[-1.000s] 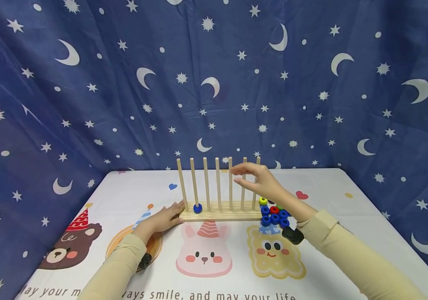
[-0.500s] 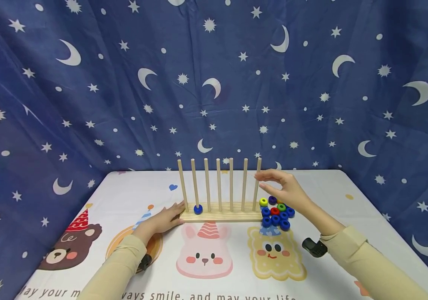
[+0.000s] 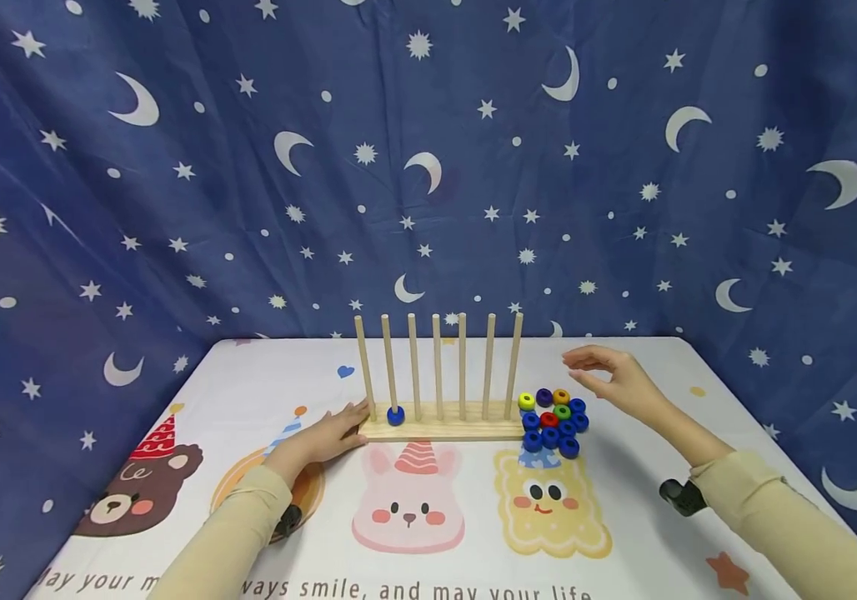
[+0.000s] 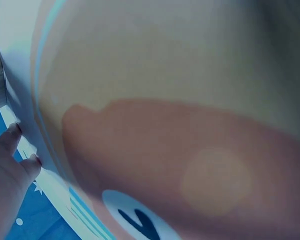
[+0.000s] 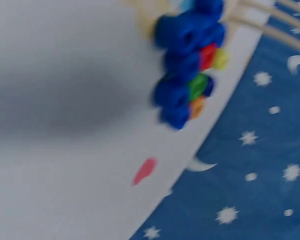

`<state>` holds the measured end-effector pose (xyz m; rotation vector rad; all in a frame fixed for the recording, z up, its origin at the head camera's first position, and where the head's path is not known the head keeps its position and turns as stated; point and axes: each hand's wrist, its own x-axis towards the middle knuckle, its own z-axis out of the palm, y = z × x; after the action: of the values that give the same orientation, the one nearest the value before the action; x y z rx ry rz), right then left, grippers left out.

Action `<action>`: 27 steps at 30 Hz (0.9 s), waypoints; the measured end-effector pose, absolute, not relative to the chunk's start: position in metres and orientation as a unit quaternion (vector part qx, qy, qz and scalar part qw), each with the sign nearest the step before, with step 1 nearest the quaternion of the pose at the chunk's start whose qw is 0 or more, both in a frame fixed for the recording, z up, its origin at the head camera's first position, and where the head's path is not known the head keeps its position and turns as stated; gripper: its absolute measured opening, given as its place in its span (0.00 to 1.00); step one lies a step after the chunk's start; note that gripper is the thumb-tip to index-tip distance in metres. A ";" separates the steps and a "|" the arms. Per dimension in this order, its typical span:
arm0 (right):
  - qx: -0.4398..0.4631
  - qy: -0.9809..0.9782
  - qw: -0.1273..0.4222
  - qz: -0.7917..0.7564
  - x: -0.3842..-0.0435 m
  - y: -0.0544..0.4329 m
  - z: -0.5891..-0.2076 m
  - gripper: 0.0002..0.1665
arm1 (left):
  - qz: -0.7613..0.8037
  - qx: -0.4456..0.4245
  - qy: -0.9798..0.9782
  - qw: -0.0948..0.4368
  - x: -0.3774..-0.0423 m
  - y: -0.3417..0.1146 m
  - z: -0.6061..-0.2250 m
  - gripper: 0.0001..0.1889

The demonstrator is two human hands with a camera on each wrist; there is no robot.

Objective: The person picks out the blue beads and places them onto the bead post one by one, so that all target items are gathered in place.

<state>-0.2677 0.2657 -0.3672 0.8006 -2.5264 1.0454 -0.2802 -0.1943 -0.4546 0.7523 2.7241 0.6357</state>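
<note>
A wooden peg rack with several upright pegs stands on the table. One blue ring sits at the foot of its second peg from the left. My left hand rests at the rack's left end, fingers extended along it; the left wrist view shows part of that hand at its edge. Beside the rack's right end lies a cluster of rings, mostly blue, with a red ring, a green one, a yellow one, an orange one and a purple one. Above and right of them, my right hand hovers, holding nothing, fingers loosely bent.
A white tablecloth with printed cartoon figures covers the table. Behind it hangs a dark blue curtain with moons and stars. Black wrist cameras hang under both forearms. The right wrist view shows the ring cluster blurred.
My right hand has moved right, away from over the rack's pegs and past the rings, uncovering the whole cluster. The left hand and the blue ring on its peg stay put.
</note>
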 end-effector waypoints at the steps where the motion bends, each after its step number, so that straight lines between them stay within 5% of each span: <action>1: 0.274 -0.883 0.136 0.357 -0.272 0.270 -0.369 0.13 | 0.216 0.257 0.934 0.122 -0.281 -0.194 -0.454 0.32; 27: 0.237 -0.920 -0.003 0.313 -0.308 0.317 -0.424 0.22 | 0.235 0.252 0.929 0.134 -0.281 -0.192 -0.452 0.32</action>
<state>-0.3084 0.3169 -0.4242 0.7463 -2.8950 0.9850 -0.2807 -0.1924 -0.4517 0.7313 2.6923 0.6824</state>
